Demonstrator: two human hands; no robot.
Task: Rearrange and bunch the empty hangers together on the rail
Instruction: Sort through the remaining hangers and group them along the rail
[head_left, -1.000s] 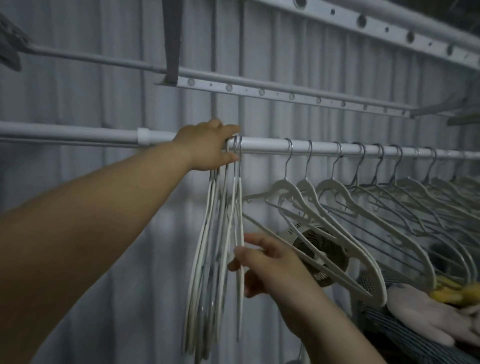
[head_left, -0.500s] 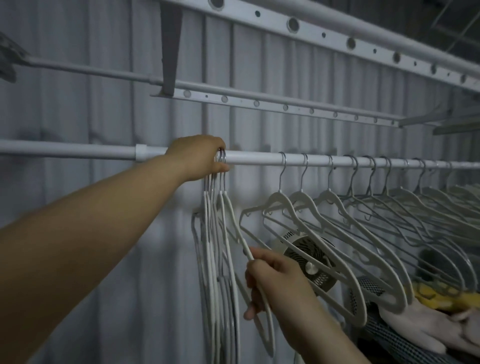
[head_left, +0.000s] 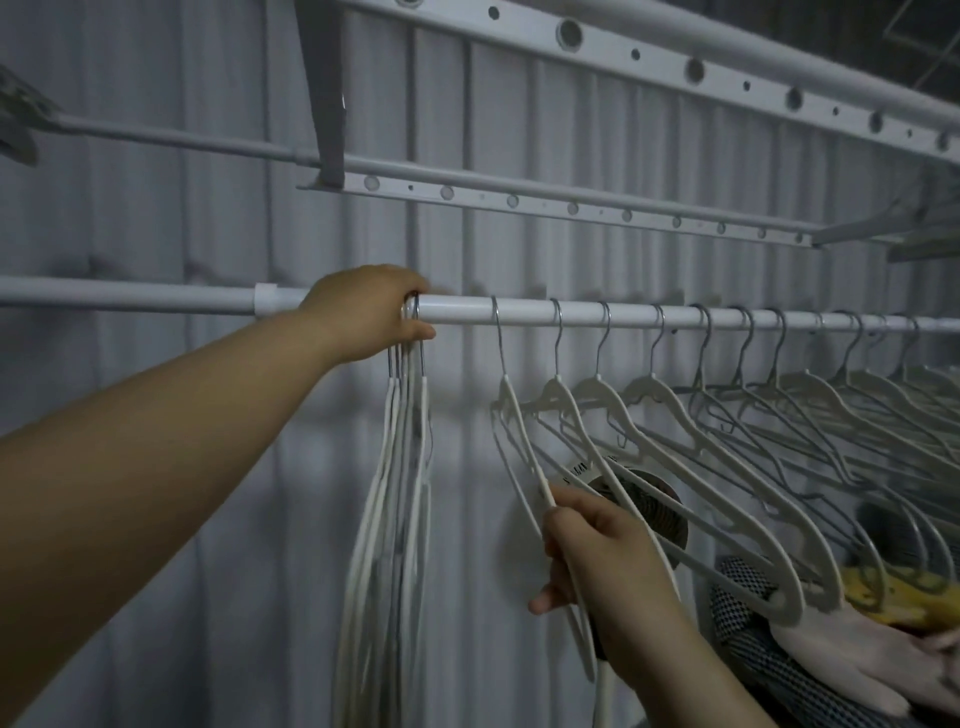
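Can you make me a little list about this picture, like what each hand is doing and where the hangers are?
left hand: wrapped over the rail, closed around the hooks of the bunched hangers
right hand: gripping the lower arm of the next hanger
bunched hangers: pressed flat together, hanging straight down
gap: bare rail between the bunch and the next hanger
spread hangers: spaced along the rail to the right, all empty
below right: fan and piled clothes

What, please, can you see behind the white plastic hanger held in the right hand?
Behind the white plastic hanger in the right hand sits a dark round fan. Hand and hangers cover its lower part.
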